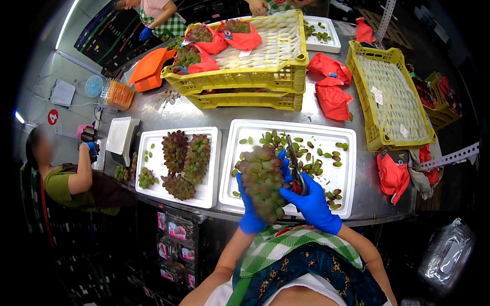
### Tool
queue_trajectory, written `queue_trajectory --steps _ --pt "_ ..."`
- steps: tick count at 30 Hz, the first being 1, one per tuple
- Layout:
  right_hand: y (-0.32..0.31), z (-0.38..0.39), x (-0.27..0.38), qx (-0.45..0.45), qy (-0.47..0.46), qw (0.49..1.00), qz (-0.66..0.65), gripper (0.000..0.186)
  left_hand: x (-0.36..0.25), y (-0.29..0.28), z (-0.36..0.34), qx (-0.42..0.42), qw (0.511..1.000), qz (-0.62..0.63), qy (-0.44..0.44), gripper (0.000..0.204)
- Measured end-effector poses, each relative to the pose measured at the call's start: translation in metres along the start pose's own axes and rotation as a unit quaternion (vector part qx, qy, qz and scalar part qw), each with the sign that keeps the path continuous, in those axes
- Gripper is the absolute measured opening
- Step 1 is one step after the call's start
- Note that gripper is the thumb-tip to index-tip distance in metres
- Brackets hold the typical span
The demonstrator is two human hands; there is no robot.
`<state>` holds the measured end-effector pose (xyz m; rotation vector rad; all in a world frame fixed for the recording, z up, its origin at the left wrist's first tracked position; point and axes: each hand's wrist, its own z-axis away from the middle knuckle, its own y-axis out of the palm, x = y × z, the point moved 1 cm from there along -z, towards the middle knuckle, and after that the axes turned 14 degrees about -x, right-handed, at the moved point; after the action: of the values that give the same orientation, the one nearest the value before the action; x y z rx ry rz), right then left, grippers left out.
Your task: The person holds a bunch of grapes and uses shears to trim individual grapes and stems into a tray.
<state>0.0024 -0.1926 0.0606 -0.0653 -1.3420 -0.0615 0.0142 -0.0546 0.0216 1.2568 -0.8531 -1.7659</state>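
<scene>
While left grip cradles grapes, right grip clasps scissors, white tray partly hidden, yellow crates beyond.

Wide fisheye view from the head, facing down, near the grape bunch.

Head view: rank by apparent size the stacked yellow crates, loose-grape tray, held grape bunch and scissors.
1. Stacked yellow crates and loose-grape tray: too alike to rank.
2. Held grape bunch.
3. Scissors, partly hidden by the gloved right hand.
</scene>
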Motion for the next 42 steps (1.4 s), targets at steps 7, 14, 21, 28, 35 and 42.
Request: queue_trajectory --steps 7,14,21,28,35,42 --pt "-0.007 -0.004 0.009 -0.004 0.024 0.997 -0.076 0.03 -0.016 0.002 0.002 -0.025 0.995 -0.089 -0.033 0.067" --pt "-0.001 -0.007 0.002 -0.01 -0.104 0.992 0.067 0.026 -0.003 -0.003 0.008 -0.221 0.968 -0.122 -0.001 0.074" --pt "-0.019 -0.004 0.023 -0.011 -0.137 0.985 0.105 0.038 -0.014 -0.039 -0.012 -0.032 0.999 0.022 0.02 0.056" --pt "-0.056 0.003 0.027 0.096 -0.241 0.894 0.365 0.043 -0.02 -0.009 -0.006 -0.128 0.99 -0.002 0.051 0.057" --pt "-0.058 0.009 0.024 0.141 -0.212 0.842 0.475 0.038 -0.014 -0.021 0.004 -0.18 0.983 -0.025 0.017 0.069" --pt "-0.053 0.009 0.033 0.157 -0.228 0.799 0.534 0.04 -0.017 -0.013 0.013 -0.179 0.983 -0.026 0.021 0.062"
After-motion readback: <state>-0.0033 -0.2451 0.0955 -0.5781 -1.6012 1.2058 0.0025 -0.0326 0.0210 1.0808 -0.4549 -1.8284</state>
